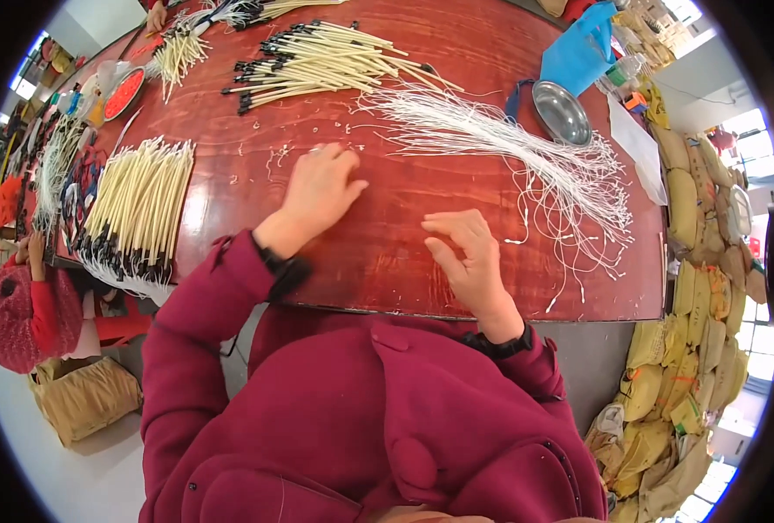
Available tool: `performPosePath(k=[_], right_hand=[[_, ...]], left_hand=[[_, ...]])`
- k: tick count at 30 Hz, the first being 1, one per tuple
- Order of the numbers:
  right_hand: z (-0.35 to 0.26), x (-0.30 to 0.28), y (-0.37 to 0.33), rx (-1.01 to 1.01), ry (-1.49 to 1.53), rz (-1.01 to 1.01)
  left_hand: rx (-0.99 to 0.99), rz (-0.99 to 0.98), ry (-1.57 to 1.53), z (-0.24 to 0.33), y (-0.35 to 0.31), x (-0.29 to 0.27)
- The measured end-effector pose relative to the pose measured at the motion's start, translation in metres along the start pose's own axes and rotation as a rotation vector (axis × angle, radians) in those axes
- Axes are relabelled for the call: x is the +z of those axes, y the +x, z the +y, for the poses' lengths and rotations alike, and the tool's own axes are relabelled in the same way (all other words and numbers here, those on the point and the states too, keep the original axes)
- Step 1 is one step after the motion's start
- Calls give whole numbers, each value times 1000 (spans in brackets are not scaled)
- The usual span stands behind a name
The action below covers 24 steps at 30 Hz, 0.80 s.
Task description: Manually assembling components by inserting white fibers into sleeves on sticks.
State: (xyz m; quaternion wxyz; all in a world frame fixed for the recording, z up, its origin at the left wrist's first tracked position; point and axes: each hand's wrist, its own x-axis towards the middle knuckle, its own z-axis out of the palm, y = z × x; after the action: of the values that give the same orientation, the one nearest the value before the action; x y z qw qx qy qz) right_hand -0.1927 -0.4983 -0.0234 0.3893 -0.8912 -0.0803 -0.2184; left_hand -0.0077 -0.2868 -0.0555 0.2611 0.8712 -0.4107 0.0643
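My left hand (317,193) hovers over the red tabletop with loosely curved fingers, close to some small pale scraps (278,157). Across from it, my right hand (469,253) is raised near the table's front edge, thumb apart from the fingers. Neither hand shows anything in it. Beyond my left hand lies a heap of cream-coloured sticks (326,61) with black ends. A spread bundle of white strings (491,131) stretches to the right, its looped ends fanning toward the table's right side. Another row of cream sticks with black ends (138,196) rests at the left.
A metal bowl (562,113) and a blue plastic container (580,50) stand at the far right. A dish of red bits (125,94) sits far left. Another person's arm (42,305) reaches the table's left edge. Stacked sacks (683,349) line the right side.
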Motion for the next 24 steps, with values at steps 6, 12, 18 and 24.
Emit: performPosePath(k=[6,12,18,24], right_hand=[[19,-33,-32,168,-121,95],[31,-44,-27,196,-181,90],[34,-44,-16,88,-310,16],[40,-39,-5,77,-393,-40]], left_hand=[[-170,19,-61,8,44,50],[-14,-92,-23,21,21,35],[85,-203,-71,28,-43,-15],[111,-301,-28,16,-79,-41]])
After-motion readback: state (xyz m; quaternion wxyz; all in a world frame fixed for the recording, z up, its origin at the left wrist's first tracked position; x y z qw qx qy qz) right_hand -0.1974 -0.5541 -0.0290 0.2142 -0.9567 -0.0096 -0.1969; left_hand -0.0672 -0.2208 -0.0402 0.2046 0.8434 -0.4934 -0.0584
